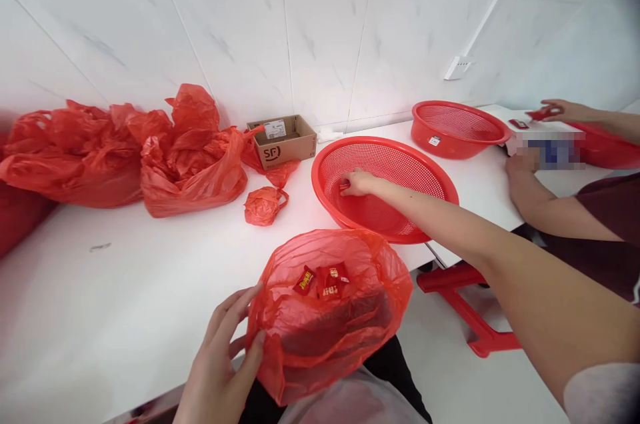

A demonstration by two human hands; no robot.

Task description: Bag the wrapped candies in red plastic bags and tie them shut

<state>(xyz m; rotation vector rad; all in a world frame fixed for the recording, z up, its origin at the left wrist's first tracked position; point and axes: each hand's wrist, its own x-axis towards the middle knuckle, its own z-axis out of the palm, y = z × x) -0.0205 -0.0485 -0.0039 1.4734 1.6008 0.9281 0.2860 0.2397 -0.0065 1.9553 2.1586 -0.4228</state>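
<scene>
My left hand (227, 337) pinches the left rim of a red plastic bag (320, 351), which gapes open at the table's front edge. A few small red wrapped packets (330, 279) with yellow lettering lie inside it. My right hand (357, 182) reaches into a big red perforated plastic basket (385, 154), close to its left inner wall. Its fingers are curled together around something small and reddish that I cannot make out. The lower part of the basket is partly hidden by my forearm.
Bulging red bags (193, 164) line the wall at left. A small knotted red bag (263, 205) sits by a cardboard box (284, 143). Another red basket (457, 131) stands behind. At right, a co-worker's hand (557, 109) holds a red packet. A red stool (475, 317) is below.
</scene>
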